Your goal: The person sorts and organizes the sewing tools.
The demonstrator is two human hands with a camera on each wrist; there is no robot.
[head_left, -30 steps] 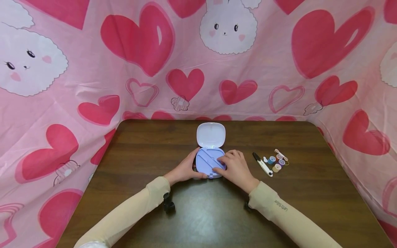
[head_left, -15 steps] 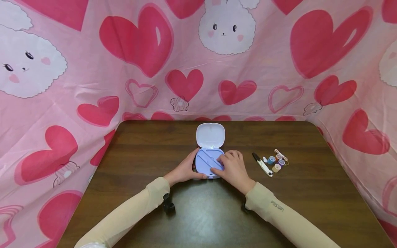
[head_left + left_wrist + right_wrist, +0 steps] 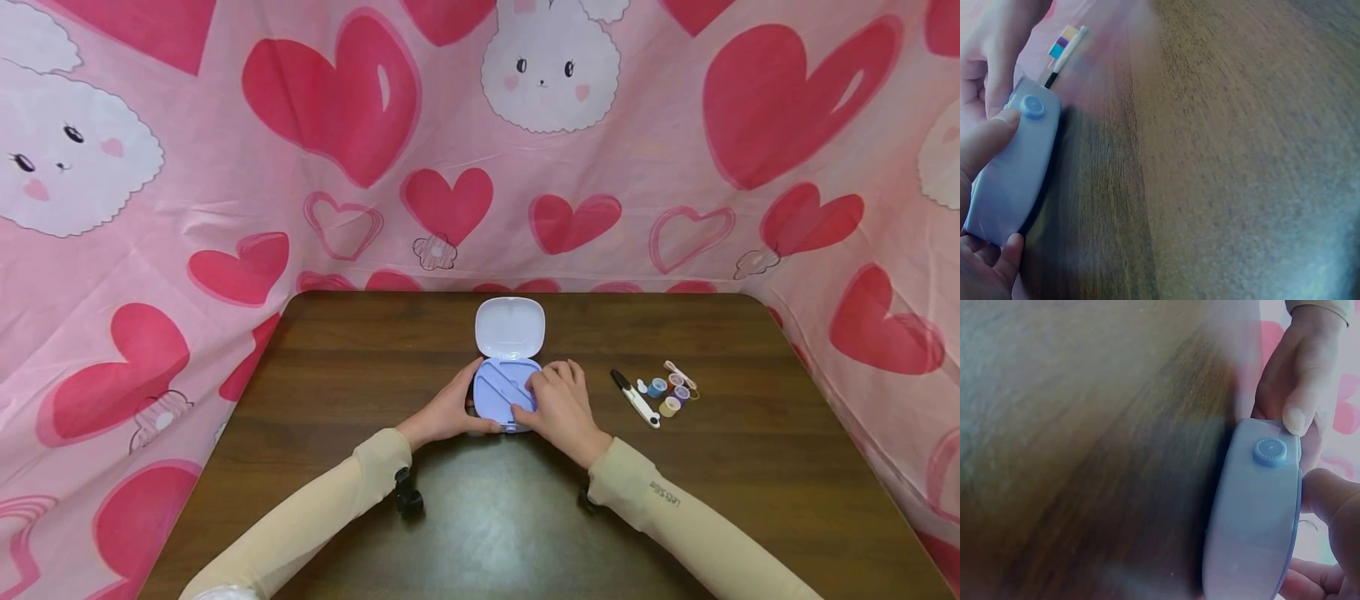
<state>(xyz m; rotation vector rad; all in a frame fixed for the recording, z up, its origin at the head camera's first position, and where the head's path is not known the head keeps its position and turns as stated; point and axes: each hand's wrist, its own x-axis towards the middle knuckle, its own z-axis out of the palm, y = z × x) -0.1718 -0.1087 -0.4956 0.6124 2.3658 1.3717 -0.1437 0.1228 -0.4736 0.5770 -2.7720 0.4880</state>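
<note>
A small lilac plastic case (image 3: 495, 408) stands on the table with its white lid (image 3: 510, 327) tipped back. Inside it shows a lilac insert tray (image 3: 497, 390) with a diagonal ridge. My left hand (image 3: 448, 408) grips the case's left side, thumb along the front near the round blue catch (image 3: 1032, 106), other fingers round the back. My right hand (image 3: 558, 408) bends over the right part of the tray, thumb and forefinger pinching at it, which hides that corner. Both the catch (image 3: 1270, 452) and the case's front wall (image 3: 1250, 519) show in the right wrist view.
To the right lie several small thread spools (image 3: 670, 407), a slim white tool (image 3: 643, 408) with a black end, a small white piece (image 3: 642, 386) and a pale pink strip (image 3: 678, 372). A pink heart-patterned cloth (image 3: 645, 150) hangs behind the brown wooden table (image 3: 360, 333).
My right wrist has shifted slightly left while its fingers stay on the tray. The left hand, case and lid have hardly moved.
</note>
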